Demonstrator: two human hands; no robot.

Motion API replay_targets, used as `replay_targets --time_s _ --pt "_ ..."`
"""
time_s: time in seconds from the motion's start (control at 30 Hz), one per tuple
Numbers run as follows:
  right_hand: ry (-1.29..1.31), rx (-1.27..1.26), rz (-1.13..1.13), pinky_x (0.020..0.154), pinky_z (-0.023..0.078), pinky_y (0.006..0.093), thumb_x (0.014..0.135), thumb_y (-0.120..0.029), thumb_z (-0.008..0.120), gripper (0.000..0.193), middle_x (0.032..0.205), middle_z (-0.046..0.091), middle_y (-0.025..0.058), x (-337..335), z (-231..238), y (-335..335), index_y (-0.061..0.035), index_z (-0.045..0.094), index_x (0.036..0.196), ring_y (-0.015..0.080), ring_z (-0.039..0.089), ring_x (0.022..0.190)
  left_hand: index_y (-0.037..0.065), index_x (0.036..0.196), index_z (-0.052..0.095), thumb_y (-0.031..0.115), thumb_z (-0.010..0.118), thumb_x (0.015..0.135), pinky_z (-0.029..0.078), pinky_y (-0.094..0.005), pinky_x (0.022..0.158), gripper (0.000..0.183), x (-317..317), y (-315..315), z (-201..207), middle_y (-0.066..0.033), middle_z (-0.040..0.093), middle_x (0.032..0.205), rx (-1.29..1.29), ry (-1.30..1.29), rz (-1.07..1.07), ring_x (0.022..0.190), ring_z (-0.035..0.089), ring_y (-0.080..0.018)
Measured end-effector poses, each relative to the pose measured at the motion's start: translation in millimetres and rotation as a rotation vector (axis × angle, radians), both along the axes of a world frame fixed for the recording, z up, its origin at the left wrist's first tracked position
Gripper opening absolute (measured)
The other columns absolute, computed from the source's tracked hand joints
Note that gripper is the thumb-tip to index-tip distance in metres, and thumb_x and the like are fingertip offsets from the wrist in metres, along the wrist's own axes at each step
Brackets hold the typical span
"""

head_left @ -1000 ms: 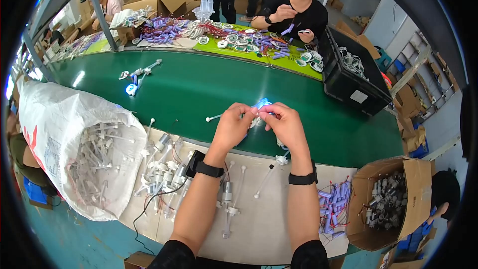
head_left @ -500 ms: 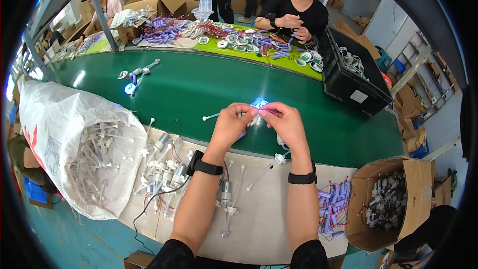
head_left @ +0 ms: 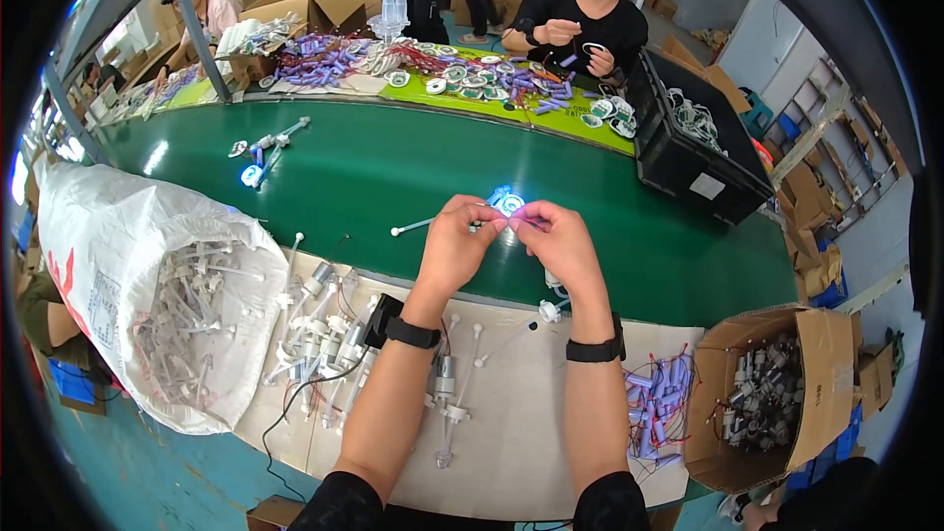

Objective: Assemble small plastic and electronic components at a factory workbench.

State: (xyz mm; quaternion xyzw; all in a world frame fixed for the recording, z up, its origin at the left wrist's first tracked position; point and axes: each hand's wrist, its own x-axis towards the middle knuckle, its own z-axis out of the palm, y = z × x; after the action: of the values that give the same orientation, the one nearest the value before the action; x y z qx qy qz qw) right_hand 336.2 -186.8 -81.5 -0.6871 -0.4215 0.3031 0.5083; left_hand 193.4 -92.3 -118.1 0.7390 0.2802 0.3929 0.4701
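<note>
Over the green belt, my left hand and my right hand meet with thumbs and fingertips pinched together. What they pinch is too small and covered to make out. Just beyond the fingertips a round board glows blue-white. A thin white tube with a ball end sticks out to the left of my left hand. By my right wrist lies a white plastic fitting, partly covered by the arm. Between my forearms, a small silver motor with a white tube lies on the cardboard.
A white sack of tube parts lies left, beside a heap of motors and tubes. Purple battery cells and a carton of motors stand right. Another lit assembly rests on the belt; a black crate stands far right.
The lit round board shows more fully beyond my fingertips. My hands stay pinched together in nearly the same place. Across the belt, a co-worker's hands have moved apart, one holding a white ring.
</note>
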Motion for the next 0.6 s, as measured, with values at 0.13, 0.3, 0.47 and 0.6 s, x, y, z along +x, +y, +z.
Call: replay_targets --time_s 0.13,0.3,0.47,0.6 --pt "-0.198 0.109 -0.045 0.055 0.044 0.0211 0.088 -0.008 0.071 0.014 0.077 0.065 -0.0001 1 -10 1 0.0006 0.070 0.099 0.0055 0.055 0.065 0.000 0.099 0.072 0.013 0.075 0.087 0.049 -0.0245 0.054 0.017 1 0 -1 -0.0066 0.063 0.109 0.079 0.025 0.015 0.074 0.061 -0.0110" --pt "-0.078 0.115 -0.123 0.068 0.050 0.0267 0.087 -0.010 0.071 0.016 0.085 0.067 0.0064 7 2 -6 0.0019 0.071 0.098 0.0137 0.063 0.076 0.002 0.123 0.062 0.009 0.073 0.087 0.053 -0.0263 0.073 0.039 -2 -5 10 -0.0092 0.067 0.108 -0.381 -0.179 -0.145 0.092 0.066 -0.0149" --pt "-0.096 0.146 -0.118 0.075 0.050 0.0276 0.086 -0.007 0.071 0.014 0.092 0.066 0.0071 9 1 -6 0.0011 0.072 0.097 0.0164 0.064 0.084 -0.002 0.135 0.051 0.008 0.066 0.094 0.052 -0.0205 0.065 0.045 -2 3 8 -0.0040 0.066 0.107 -0.644 -0.175 -0.093 0.081 0.063 -0.0056" --pt "-0.237 0.263 -0.075 0.049 0.045 0.0235 0.087 -0.011 0.073 0.012 0.102 0.062 0.0004 7 -4 -3 -0.0014 0.072 0.094 0.0101 0.060 0.079 0.000 0.137 0.051 0.008 0.062 0.097 0.055 -0.0210 0.068 0.042 -5 1 12 -0.0022 0.065 0.102 -0.743 -0.271 -0.155 0.085 0.063 -0.0062"
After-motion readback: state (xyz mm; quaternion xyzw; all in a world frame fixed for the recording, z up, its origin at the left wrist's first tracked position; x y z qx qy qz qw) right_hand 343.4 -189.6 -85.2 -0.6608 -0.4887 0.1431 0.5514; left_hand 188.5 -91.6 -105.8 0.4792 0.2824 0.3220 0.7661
